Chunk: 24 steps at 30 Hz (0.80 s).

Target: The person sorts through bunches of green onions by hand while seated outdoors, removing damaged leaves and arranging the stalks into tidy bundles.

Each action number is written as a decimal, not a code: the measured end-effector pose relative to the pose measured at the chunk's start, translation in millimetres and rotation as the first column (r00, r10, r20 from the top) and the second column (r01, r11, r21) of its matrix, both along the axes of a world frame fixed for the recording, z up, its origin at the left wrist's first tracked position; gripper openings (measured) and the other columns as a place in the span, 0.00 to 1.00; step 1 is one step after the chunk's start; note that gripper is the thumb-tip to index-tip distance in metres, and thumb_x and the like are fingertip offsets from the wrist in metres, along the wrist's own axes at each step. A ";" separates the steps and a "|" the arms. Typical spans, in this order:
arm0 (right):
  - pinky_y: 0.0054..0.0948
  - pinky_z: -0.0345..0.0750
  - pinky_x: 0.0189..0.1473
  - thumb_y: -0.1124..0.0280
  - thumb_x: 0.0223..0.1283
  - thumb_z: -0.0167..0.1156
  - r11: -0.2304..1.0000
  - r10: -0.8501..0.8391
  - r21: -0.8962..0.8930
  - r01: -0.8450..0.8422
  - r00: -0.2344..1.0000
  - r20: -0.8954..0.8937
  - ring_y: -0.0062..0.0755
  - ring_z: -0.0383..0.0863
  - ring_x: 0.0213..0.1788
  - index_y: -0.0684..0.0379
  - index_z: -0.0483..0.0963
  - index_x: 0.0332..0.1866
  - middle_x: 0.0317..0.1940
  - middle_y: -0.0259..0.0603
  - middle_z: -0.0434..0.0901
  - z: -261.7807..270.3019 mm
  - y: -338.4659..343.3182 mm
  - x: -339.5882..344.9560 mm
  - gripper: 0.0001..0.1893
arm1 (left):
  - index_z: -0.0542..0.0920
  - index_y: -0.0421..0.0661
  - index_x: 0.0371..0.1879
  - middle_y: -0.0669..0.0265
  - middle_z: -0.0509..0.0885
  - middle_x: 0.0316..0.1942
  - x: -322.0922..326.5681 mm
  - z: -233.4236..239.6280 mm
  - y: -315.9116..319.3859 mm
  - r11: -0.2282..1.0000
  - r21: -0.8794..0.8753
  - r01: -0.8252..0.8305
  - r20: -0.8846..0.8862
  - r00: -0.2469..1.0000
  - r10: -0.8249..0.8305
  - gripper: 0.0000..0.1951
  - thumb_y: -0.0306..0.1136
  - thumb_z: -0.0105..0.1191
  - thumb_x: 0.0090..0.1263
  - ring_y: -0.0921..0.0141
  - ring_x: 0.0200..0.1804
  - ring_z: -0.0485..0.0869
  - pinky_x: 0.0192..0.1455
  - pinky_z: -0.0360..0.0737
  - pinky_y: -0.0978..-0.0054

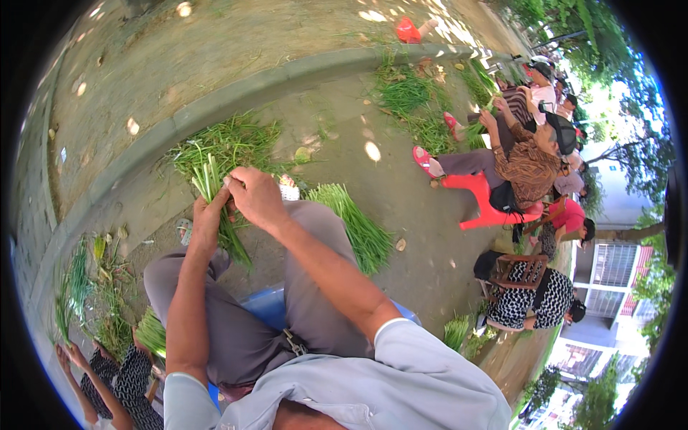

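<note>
A bunch of long green stalks (231, 242) with pale cut ends is in my left hand (207, 217), above my knees. The pale ends point away from me and the green leaves hang down towards my lap. My right hand (255, 196) is beside it, thumb and fingers pinched together close to my left thumb; whether a bit of stalk lies between them cannot be told. On the ground past my hands is a loose heap of green and yellowed trimmings (236, 142). A neat pile of similar stalks (355, 226) lies beside my right knee.
A concrete curb (215, 97) curves across beyond the heap. To the right, a person sits on a red plastic stool (478, 201), with more greens (406, 97) on the ground. Another person holds stalks at lower left, near a second bundle (151, 330). A blue seat (269, 306) is under me.
</note>
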State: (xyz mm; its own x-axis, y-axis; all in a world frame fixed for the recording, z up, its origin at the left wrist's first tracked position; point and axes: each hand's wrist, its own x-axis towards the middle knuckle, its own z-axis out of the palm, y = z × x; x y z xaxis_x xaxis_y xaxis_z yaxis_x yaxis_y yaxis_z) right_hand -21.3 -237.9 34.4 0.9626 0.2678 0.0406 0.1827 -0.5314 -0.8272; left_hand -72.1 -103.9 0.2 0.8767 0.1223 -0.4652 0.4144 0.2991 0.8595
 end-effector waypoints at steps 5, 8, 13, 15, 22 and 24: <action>0.50 0.78 0.42 0.64 0.64 0.57 0.903 0.314 -0.323 -0.283 0.948 0.046 0.57 0.84 0.39 0.62 0.80 0.33 0.32 0.53 0.82 37.5 34.7 34.1 0.11 | 0.80 0.46 0.40 0.69 0.81 0.26 6.4 1.2 3.0 0.941 -0.185 -0.284 -0.017 0.958 0.286 0.10 0.40 0.52 0.77 0.75 0.25 0.78 0.28 0.76 0.76; 0.48 0.78 0.41 0.65 0.65 0.58 0.950 0.293 -0.160 -0.267 0.942 0.167 0.53 0.84 0.38 0.63 0.79 0.33 0.31 0.52 0.82 18.5 53.8 38.9 0.11 | 0.80 0.46 0.41 0.69 0.83 0.28 9.7 7.4 9.2 0.892 -0.233 -0.386 -0.068 0.922 0.381 0.10 0.40 0.53 0.77 0.75 0.26 0.80 0.29 0.78 0.76; 0.26 0.75 0.24 0.66 0.72 0.58 0.965 0.208 0.227 -0.134 0.916 -0.344 0.20 0.78 0.20 0.64 0.83 0.43 0.21 0.35 0.81 -13.8 52.7 48.6 0.12 | 0.81 0.47 0.45 0.70 0.82 0.31 6.4 5.6 18.5 0.917 -0.257 -0.304 -0.112 0.952 0.284 0.12 0.42 0.57 0.76 0.76 0.30 0.81 0.29 0.78 0.77; 0.25 0.77 0.27 0.64 0.71 0.59 0.905 0.228 0.421 -0.059 0.904 -0.362 0.21 0.78 0.24 0.64 0.84 0.43 0.24 0.34 0.81 -8.6 51.8 61.6 0.13 | 0.81 0.46 0.47 0.70 0.82 0.30 11.5 14.3 14.0 0.919 -0.262 -0.294 -0.047 0.955 0.292 0.13 0.43 0.57 0.76 0.77 0.32 0.80 0.30 0.77 0.77; 0.20 0.79 0.31 0.63 0.73 0.59 0.856 0.266 0.516 0.031 0.829 -0.492 0.18 0.79 0.29 0.64 0.82 0.44 0.30 0.33 0.81 10.7 39.0 70.0 0.13 | 0.83 0.43 0.45 0.69 0.82 0.30 11.1 27.6 9.6 0.919 -0.330 -0.214 -0.006 0.974 0.224 0.14 0.43 0.56 0.76 0.76 0.31 0.79 0.31 0.77 0.76; 0.20 0.78 0.32 0.64 0.72 0.60 0.860 0.233 0.509 0.028 0.867 -0.441 0.18 0.79 0.29 0.64 0.82 0.44 0.30 0.33 0.81 7.4 37.3 71.0 0.12 | 0.83 0.42 0.45 0.70 0.82 0.30 9.6 27.7 10.8 0.923 -0.328 -0.203 -0.015 0.978 0.209 0.15 0.44 0.56 0.76 0.77 0.31 0.79 0.32 0.77 0.77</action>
State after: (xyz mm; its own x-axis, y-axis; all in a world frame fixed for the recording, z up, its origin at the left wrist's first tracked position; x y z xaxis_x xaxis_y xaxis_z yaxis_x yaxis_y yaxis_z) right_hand 49.7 -200.6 41.8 0.8618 0.4363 -0.2587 -0.2686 -0.0399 -0.9624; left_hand -62.6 -93.1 27.9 0.8577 0.1456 -0.4931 0.2980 0.6408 0.7075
